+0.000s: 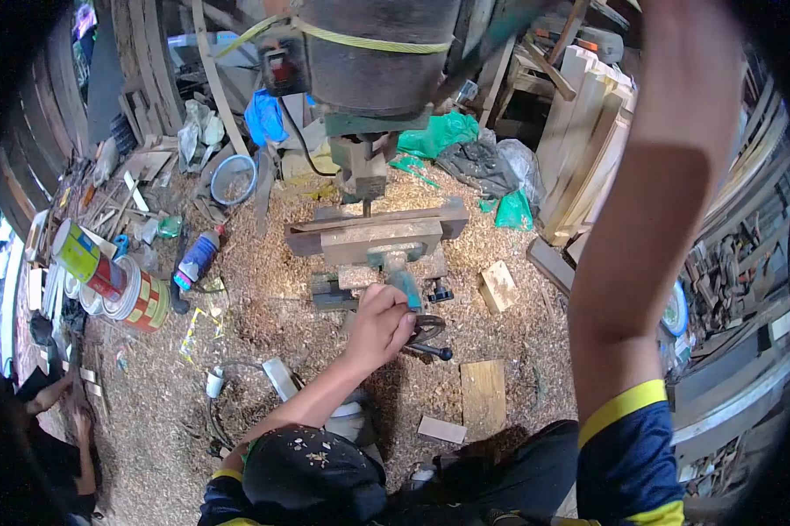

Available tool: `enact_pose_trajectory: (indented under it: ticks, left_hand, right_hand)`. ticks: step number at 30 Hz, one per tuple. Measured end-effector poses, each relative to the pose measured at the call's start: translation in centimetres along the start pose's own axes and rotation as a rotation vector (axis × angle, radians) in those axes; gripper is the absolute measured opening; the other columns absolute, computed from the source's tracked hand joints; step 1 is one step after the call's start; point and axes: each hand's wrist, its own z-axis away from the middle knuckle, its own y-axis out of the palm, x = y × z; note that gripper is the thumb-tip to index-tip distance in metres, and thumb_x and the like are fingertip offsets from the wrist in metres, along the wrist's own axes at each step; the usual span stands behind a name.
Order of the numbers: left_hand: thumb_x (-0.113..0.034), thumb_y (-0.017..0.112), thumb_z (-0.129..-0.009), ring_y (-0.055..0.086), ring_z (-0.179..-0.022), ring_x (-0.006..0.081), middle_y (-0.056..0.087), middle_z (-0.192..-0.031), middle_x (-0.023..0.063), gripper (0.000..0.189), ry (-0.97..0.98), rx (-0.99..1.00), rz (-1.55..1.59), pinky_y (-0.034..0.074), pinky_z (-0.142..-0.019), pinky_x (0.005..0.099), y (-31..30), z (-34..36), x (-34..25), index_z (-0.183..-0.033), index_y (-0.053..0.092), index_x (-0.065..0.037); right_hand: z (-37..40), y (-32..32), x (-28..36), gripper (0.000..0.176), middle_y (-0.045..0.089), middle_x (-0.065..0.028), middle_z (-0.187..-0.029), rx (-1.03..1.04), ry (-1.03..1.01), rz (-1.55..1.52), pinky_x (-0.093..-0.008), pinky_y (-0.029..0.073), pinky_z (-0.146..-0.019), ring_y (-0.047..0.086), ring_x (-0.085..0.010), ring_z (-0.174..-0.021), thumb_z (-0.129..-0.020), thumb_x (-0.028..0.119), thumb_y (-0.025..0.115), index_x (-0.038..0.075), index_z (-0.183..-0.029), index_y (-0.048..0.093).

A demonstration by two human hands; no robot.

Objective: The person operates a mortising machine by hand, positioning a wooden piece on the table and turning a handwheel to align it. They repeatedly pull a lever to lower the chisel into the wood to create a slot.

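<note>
My left hand [379,329] is closed around the rim or grip of a dark handwheel [427,330] at the front of a machine vise. Its fingers partly hide the wheel. A handle with a black knob [445,354] sticks out beside it. Behind, a wooden workpiece [448,219] lies across the vise against a pale wood block [382,238]. A drill bit [367,208] below the machine head [373,57] comes down at the workpiece. My right forearm [649,210] reaches up past the top edge, so the right hand is out of the picture.
Wood chips [263,289] cover the floor. Paint buckets [141,294] and a blue bottle [198,259] stand left; a wood block [498,287] and a board [483,394] lie right. Planks [588,131] lean at back right. Another person's arms [66,408] show at far left.
</note>
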Motion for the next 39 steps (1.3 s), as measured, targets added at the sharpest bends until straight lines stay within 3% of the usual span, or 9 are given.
enact_pose_trajectory:
  ticks: [16,24,27,29,31,32,33,38,39]
  left_hand:
    - [-0.015,0.067,-0.095,0.056,-0.096,0.0327,0.059,-0.094,0.0089,0.015,0.060,0.110,0.056,0.045,-0.088,0.0460,-0.6,-0.4,1.4,-0.085,0.067,-0.005]
    - [-0.018,0.069,-0.093,0.057,-0.104,0.0328,0.062,-0.101,0.0088,0.017,0.062,0.134,0.012,0.045,-0.096,0.0456,-0.5,-0.3,1.8,-0.086,0.068,-0.003]
    - [-0.019,0.070,-0.092,0.056,-0.105,0.0320,0.061,-0.100,0.0081,0.016,0.056,0.137,0.048,0.044,-0.096,0.0463,-0.5,-0.4,2.0,-0.086,0.069,-0.004]
    - [-0.019,0.071,-0.091,0.056,-0.106,0.0312,0.061,-0.100,0.0077,0.016,0.052,0.145,0.053,0.043,-0.097,0.0468,-0.4,-0.3,2.0,-0.087,0.069,-0.004]
    - [-0.020,0.071,-0.091,0.056,-0.107,0.0305,0.061,-0.100,0.0074,0.015,0.065,0.156,0.057,0.041,-0.098,0.0474,-0.6,-0.5,1.8,-0.087,0.069,-0.005]
    - [-0.020,0.072,-0.091,0.056,-0.108,0.0298,0.061,-0.100,0.0070,0.015,0.074,0.160,0.049,0.041,-0.097,0.0473,-0.7,-0.6,1.9,-0.087,0.069,-0.006]
    - [-0.021,0.072,-0.091,0.056,-0.109,0.0290,0.061,-0.100,0.0067,0.015,0.074,0.169,0.044,0.040,-0.096,0.0471,-0.7,-0.6,1.9,-0.087,0.069,-0.006]
    - [-0.021,0.072,-0.090,0.056,-0.109,0.0292,0.062,-0.103,0.0062,0.016,0.109,0.132,0.051,0.039,-0.094,0.0458,-0.4,-0.6,2.7,-0.088,0.069,-0.006]
    - [-0.020,0.073,-0.090,0.056,-0.109,0.0295,0.063,-0.104,0.0065,0.015,0.100,0.136,0.055,0.040,-0.094,0.0459,-0.3,-0.4,2.5,-0.087,0.069,-0.006]
  right_hand:
    - [3.9,-11.4,2.8,0.043,0.048,0.0031,-0.057,0.387,0.377,-0.394,-0.0300,0.040,-0.070,0.049,-0.0111,-0.058,-0.102,0.038,0.052,0.018,-0.064,0.053]
    - [14.7,-0.2,3.9,0.048,0.049,0.0028,-0.061,0.148,0.115,-0.222,-0.0396,0.044,-0.043,0.047,-0.0191,-0.046,-0.113,0.054,0.047,0.010,-0.117,0.067]
    - [14.6,-2.2,4.3,0.039,0.049,0.0051,-0.063,0.174,0.068,-0.130,-0.0325,0.039,-0.039,0.041,-0.0131,-0.042,-0.112,0.047,0.055,0.009,-0.111,0.065]
    - [15.9,-7.6,6.5,0.031,0.059,0.0027,-0.075,0.417,0.072,0.157,-0.0250,0.049,-0.069,0.055,-0.0101,-0.061,-0.107,0.036,0.054,0.011,-0.092,0.061]
    - [18.6,-4.8,6.6,0.048,0.030,0.0105,-0.042,0.118,0.118,-0.012,-0.0254,0.027,-0.052,0.028,-0.0062,-0.039,-0.094,0.037,0.048,0.030,-0.049,0.034]
    - [19.4,-1.7,5.3,0.048,0.033,0.0108,-0.041,0.215,0.040,0.009,-0.0243,0.027,-0.051,0.030,-0.0044,-0.038,-0.094,0.035,0.048,0.029,-0.049,0.035]
    - [23.0,-5.1,7.9,0.051,0.028,0.0113,-0.041,-0.175,0.034,0.105,-0.0238,0.023,-0.041,0.028,-0.0069,-0.032,-0.099,0.034,0.053,0.032,-0.053,0.031]
    - [22.6,-0.3,4.9,0.063,0.017,0.0138,-0.035,-0.116,-0.085,0.165,-0.0219,0.019,-0.042,0.019,-0.0020,-0.029,-0.103,0.040,0.049,0.034,-0.049,0.019]
    - [25.2,-2.4,6.2,0.055,0.039,0.0125,-0.046,-0.115,-0.070,0.290,-0.0221,0.030,-0.048,0.037,-0.0037,-0.040,-0.104,0.041,0.056,0.032,-0.053,0.040]
